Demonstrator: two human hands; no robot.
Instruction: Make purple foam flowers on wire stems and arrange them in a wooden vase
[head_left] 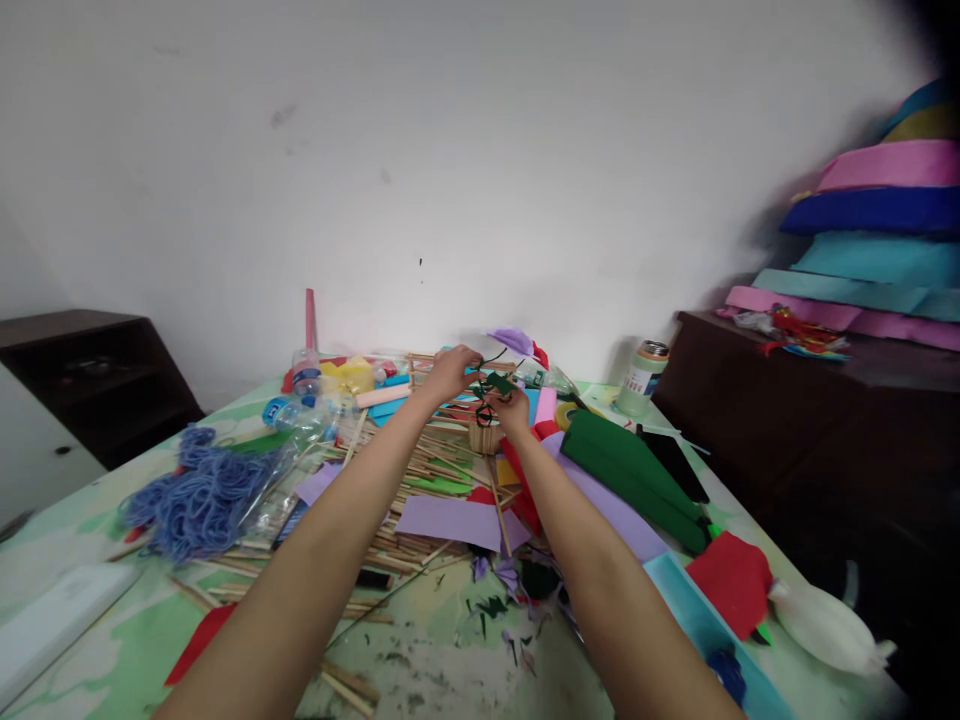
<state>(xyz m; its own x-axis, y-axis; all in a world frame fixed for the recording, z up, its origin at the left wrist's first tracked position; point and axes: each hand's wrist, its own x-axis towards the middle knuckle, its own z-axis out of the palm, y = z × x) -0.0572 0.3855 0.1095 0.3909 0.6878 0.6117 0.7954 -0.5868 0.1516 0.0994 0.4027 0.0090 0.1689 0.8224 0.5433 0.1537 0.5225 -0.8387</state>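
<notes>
Both arms reach out over the cluttered table. My left hand [452, 373] is closed in a pinch on a thin dark green stem, which sticks out past the fingertips. Close beside it, my right hand [513, 410] is closed on a dark green leaf-like piece [499, 384]. Thin dark stems with loops hang between the hands. Just below them stands a small pot made of wooden sticks [484, 438]; whether the stems touch it I cannot tell. Behind the hands are a purple flower-like piece [513, 342] and a frame of thin sticks, partly hidden.
Many wooden sticks [442, 460] lie spread below the hands, with a purple paper strip [450, 521] across them. Blue yarn [206, 490] and plastic bottles [300, 412] are at the left. Right are a green roll [630, 475], a jar [643, 380] and a red piece [730, 583].
</notes>
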